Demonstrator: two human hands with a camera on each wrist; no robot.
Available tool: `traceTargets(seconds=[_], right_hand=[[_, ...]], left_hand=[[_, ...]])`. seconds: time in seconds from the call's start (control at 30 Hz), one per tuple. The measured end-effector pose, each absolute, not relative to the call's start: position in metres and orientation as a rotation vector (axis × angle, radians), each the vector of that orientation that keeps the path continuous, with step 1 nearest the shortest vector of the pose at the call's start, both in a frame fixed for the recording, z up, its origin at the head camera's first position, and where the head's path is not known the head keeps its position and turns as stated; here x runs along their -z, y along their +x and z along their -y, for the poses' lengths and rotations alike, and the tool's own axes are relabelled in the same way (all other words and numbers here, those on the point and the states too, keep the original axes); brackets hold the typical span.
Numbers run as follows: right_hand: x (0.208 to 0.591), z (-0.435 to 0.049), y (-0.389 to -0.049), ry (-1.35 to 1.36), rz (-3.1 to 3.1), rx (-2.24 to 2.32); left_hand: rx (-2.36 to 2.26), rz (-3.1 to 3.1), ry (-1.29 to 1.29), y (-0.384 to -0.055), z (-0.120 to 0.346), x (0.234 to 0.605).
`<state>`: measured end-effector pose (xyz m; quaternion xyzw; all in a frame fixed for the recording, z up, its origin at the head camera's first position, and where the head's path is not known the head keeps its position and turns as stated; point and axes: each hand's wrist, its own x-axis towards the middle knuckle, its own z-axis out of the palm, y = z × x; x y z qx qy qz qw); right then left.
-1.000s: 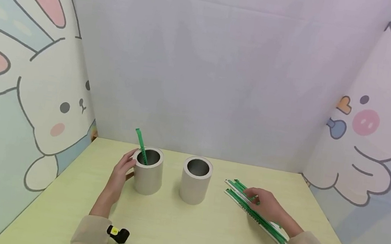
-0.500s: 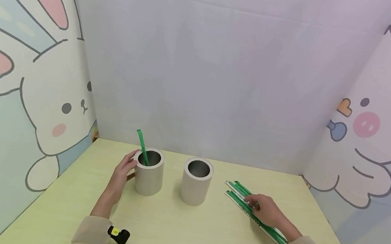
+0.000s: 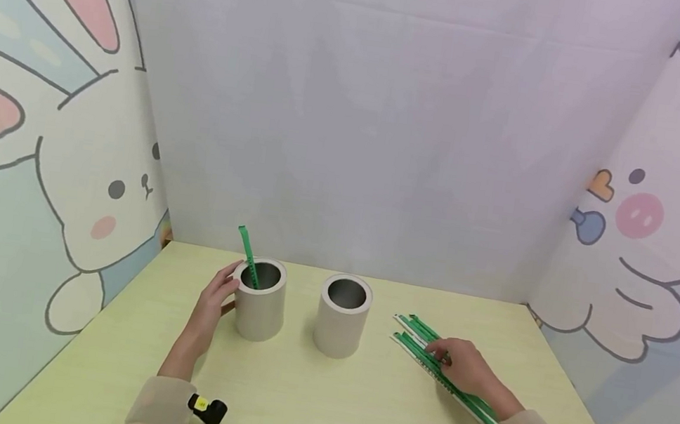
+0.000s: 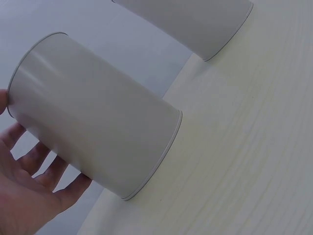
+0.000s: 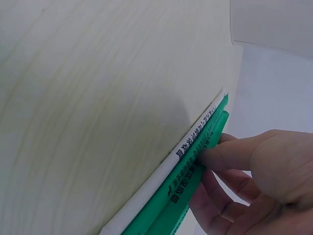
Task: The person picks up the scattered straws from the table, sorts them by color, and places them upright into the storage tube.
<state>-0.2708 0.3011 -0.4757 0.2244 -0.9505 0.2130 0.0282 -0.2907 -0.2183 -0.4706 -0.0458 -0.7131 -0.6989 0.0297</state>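
Observation:
My left hand [image 3: 212,306] rests against the left side of a white cylindrical cup [image 3: 260,315], fingers spread along its wall. In the left wrist view, the fingers [image 4: 54,171] touch the side of this cup [image 4: 98,112]. A slim green packet [image 3: 248,250] stands tilted in the cup, its top above the rim. On the right, my right hand [image 3: 464,369] is over several long, slim green-and-white packets [image 3: 419,349] lying on the table. In the right wrist view, thumb and fingers pinch a printed green packet [image 5: 190,181], with a white-edged one [image 5: 146,196] alongside.
A second white cylindrical cup [image 3: 338,328] stands upright, to the right of the first. All stand on a pale wood-grain table [image 3: 316,407]. A plain pale sheet [image 3: 355,136] hangs at the back, with cartoon-printed panels [image 3: 0,234] on both sides.
My right hand has moved slightly down and right along the packets, then stayed there, its fingers drawn closer together. My left hand and both cups keep their places.

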Motion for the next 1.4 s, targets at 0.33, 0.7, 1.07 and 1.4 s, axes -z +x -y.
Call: traceTargets(seconds=[0.33, 0.7, 1.07, 1.4], right_hand=[[0.452, -0.298, -0.271, 0.622, 2.871, -0.748], [0.420, -0.258, -0.269, 0.426, 2.778, -1.131], [0.400, -0.193, -0.272, 0.378, 2.448, -1.866], [0.372, -0.109, -0.288, 0.378, 2.129, -2.108]], left_hand=[[2.142, 2.199, -0.168, -0.292, 0.216, 0.470], [2.138, 2.199, -0.164, -0.291, 0.217, 0.472], [2.136, 2.201, -0.158, -0.292, 0.217, 0.471], [2.141, 2.200, -0.153, -0.291, 0.220, 0.473]])
